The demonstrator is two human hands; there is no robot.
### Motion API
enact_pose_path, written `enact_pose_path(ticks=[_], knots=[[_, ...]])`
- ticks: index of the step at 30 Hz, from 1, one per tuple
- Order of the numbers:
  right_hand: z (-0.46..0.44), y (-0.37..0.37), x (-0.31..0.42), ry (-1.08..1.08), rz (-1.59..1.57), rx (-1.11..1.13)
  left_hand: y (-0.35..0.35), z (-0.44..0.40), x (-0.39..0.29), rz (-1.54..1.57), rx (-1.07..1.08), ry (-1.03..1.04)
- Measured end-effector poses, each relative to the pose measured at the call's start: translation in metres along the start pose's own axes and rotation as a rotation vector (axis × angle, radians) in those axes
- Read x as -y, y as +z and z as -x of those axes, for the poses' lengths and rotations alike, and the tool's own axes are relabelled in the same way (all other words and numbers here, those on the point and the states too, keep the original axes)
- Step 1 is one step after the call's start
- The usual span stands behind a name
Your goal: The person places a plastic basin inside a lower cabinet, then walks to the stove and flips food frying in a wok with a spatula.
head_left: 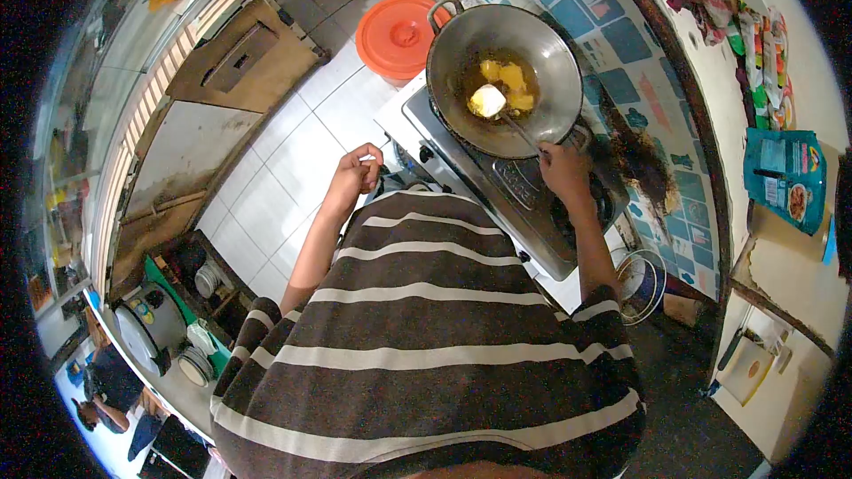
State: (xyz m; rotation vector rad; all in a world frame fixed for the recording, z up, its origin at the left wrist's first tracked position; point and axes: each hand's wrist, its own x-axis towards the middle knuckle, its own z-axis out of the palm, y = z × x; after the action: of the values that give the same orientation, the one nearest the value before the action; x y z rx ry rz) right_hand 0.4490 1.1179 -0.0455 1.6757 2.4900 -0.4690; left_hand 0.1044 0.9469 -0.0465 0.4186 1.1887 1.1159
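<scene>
Wok [557,62] open from above-left — right hand [564,173], utensil [522,132] block near side; tiled wall [624,40] (close by) bars right.

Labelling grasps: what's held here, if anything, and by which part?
Right hand grips the spatula by its handle, away from the head. Left hand is curled; can't tell whether it holds anything.

I stand at a gas stove [522,188], right of centre in the frame; it bears my wide metal wok [556,62] at upper centre. Pale tiled floor [277,160] spreads left of centre beside it.
</scene>
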Motion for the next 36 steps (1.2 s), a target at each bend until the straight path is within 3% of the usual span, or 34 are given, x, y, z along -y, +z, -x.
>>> enact_pose_path(ticks=[5,17,20,26,36], knots=[[0.007,-0.015,0.01,-0.017,-0.125,-0.012,-0.001,-0.002,0.003,0.01,-0.001,0.0],[0.003,-0.005,0.021,0.064,0.096,-0.02,-0.006,-0.004,0.0,0.029,0.0,-0.026],[0.001,-0.014,0.046,0.187,0.166,0.061,-0.009,-0.008,-0.003,0.018,0.008,-0.031],[-0.002,0.01,0.057,0.169,0.257,-0.045,-0.03,-0.022,-0.013,-0.005,0.051,-0.047],[0.041,-0.02,0.113,0.311,0.117,-0.001,-0.068,-0.041,-0.039,-0.053,0.094,-0.107]])
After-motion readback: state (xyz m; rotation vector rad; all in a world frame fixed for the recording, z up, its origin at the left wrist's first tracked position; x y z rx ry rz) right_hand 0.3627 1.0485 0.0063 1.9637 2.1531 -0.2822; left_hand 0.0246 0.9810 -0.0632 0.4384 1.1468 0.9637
